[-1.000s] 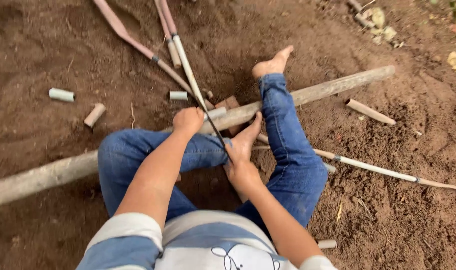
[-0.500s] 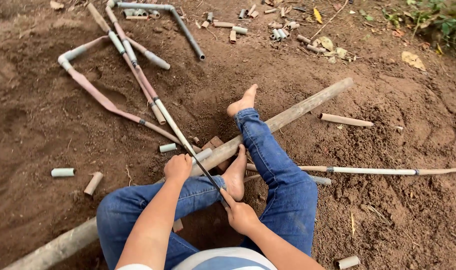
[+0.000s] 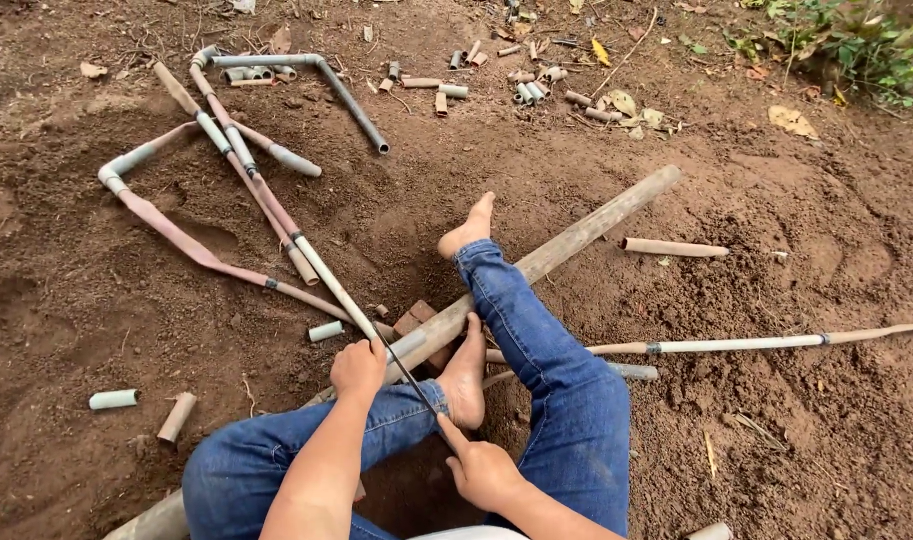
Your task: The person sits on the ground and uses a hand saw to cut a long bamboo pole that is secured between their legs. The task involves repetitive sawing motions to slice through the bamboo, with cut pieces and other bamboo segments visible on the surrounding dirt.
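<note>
Left hand (image 3: 358,368) clamped around the pale pipe (image 3: 329,277) where it crosses the wooden pole (image 3: 567,243); right hand (image 3: 482,470) fisted on the saw blade (image 3: 414,380), cutting just beside your grip. Keep strokes long, light, square; foot (image 3: 464,375) braces the pole.

Slanted thin dark saw blade (image 3: 414,382) across pipe (image 3: 329,282)

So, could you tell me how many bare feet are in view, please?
2. One foot lies on the soil beyond the long pole, toes pointing away. The other foot sits against the pole's near side, between the left hand and right hand.
</note>
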